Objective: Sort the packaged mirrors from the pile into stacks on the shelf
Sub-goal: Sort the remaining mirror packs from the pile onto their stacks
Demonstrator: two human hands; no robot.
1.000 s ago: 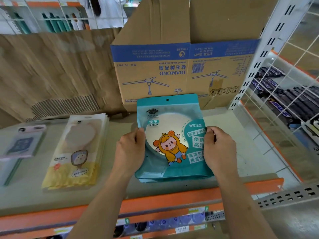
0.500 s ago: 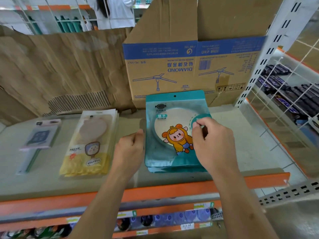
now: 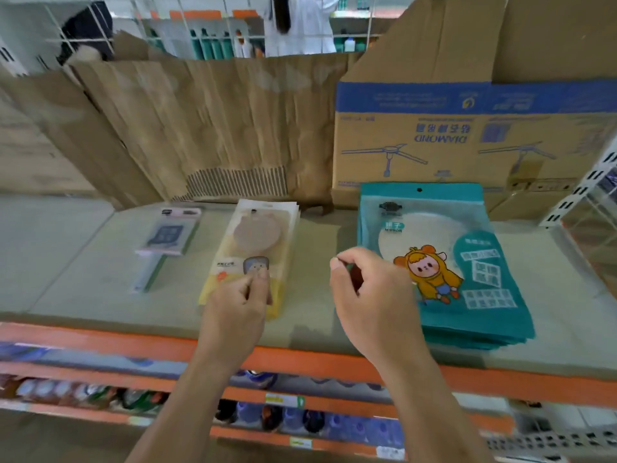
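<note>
From your head camera, the shelf (image 3: 317,309) carried three sorts of packaged mirror laid flat in a row. On your right lay the teal mirror stack (image 3: 467,262), several pouches deep, its top pouch showing a round mirror and a cartoon figure in yellow, its far edge just in front of the cardboard box (image 3: 467,138). In the middle lay the yellow mirror stack (image 3: 257,235), and well to its left a single pink-topped handled mirror pack (image 3: 167,235). Your right hand (image 3: 374,302) hovered at the near left corner of the teal stack, hiding that edge; its fingers (image 3: 364,262) were curled in with the thumb against the forefinger, and nothing showed in their grasp. Your left hand (image 3: 238,305) sat over the near end of the yellow stack, fingers (image 3: 262,274) curled with the thumb close to them; the blur made it impossible to tell whether they pinched the top pack or merely hung above it. A creased brown cardboard sheet (image 3: 217,128) stood along the back of the shelf, and an orange rail (image 3: 300,357) ran along its front edge beneath your wrists.
</note>
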